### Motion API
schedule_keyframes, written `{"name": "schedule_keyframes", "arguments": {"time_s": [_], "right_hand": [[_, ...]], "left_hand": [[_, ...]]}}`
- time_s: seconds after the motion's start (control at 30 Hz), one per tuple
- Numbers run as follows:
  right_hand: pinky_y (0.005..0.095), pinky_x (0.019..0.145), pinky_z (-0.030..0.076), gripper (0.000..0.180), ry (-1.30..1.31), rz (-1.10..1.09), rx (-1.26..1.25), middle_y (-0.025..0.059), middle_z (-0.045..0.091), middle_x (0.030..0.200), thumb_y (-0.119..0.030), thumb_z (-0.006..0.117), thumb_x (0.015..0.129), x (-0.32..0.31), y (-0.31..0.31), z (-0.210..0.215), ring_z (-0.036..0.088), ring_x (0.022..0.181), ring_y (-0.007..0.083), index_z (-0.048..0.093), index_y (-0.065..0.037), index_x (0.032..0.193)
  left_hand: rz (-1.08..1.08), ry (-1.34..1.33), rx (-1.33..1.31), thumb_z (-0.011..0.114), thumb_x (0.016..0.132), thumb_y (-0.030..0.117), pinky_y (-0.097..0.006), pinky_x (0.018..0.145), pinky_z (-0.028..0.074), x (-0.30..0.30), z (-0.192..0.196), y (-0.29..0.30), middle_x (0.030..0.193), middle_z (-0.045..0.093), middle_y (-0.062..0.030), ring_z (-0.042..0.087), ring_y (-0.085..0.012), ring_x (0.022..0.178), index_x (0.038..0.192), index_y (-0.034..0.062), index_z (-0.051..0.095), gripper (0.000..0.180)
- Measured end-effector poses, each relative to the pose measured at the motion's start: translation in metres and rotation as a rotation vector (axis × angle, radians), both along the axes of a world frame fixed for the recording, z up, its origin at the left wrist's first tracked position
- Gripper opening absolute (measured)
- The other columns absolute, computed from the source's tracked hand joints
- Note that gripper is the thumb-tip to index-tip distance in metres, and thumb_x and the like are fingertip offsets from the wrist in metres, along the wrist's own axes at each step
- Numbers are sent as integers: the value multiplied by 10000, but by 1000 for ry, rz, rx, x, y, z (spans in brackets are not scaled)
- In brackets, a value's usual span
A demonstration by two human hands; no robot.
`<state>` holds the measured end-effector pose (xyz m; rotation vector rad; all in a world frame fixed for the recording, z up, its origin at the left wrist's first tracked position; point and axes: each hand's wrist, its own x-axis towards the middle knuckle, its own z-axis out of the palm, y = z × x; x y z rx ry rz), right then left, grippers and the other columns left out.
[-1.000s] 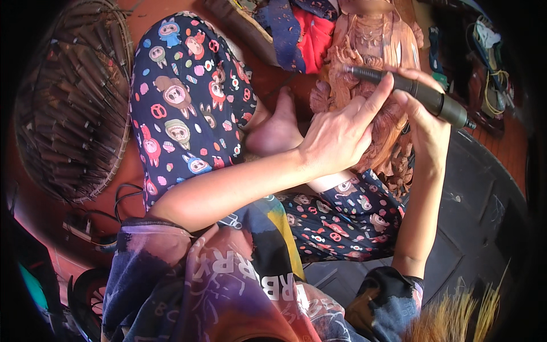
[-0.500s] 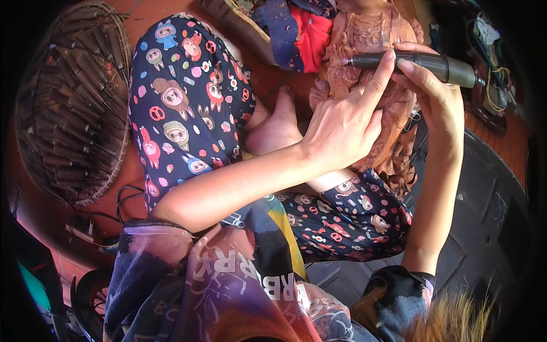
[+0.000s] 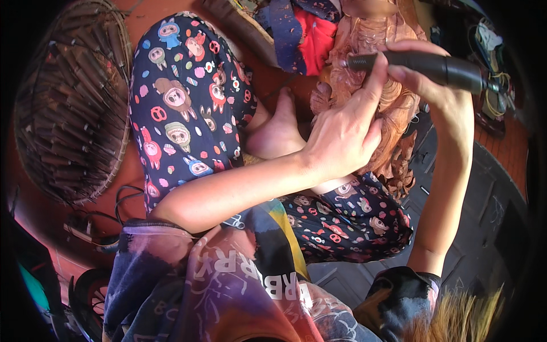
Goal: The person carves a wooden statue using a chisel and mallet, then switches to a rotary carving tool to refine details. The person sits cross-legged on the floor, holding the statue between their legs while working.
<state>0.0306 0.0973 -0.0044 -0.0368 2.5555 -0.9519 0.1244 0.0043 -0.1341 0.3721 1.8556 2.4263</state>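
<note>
My right hand [image 3: 436, 85] is closed around a dark rotary carving handpiece [image 3: 441, 67], its thumb and fingers along the barrel. The tool's narrow nose points left, with its small tip at the surface of a reddish-brown carved wooden figure [image 3: 393, 122]. Over the figure lies my left hand [image 3: 345, 137], its index finger stretched up against the front of the handpiece. The left thumb is held apart from that finger; the remaining left fingers are hidden under the hand. Folds and curling relief cover the wood.
A round woven basket [image 3: 122, 142] at left holds many dark-handled tools [image 3: 74, 108]. Blue and red cloth [image 3: 313, 40] lies beyond my bare foot [image 3: 276, 134]. Cords [image 3: 128, 196] run across the floor at left; a dark ridged surface [image 3: 456, 239] is at right.
The handpiece's rear end has swung right and slightly down with my right hand and forearm. My left index finger has shifted slightly left along the tool, and the figure's lower part has shifted slightly.
</note>
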Motion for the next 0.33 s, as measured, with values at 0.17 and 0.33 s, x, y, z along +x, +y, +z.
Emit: {"name": "schedule_keyframes", "arguments": {"time_s": [0.17,0.33], "right_hand": [[256,764,511,276,-58,-38,52,87,682,933,-48,733,721,17,5,14,633,838,135,661,25,978],[306,832,500,363,202,-61,-53,131,673,1000,-113,742,709,57,29,17,639,894,232,649,8,1038]], "left_hand": [[-37,51,14,562,778,34,-450,638,532,18,2,6,943,560,-230,619,-380,744,1467,62,9,884],[-181,114,9,570,771,34,-419,631,535,24,7,0,924,543,-196,612,-358,713,1473,76,36,883]]}}
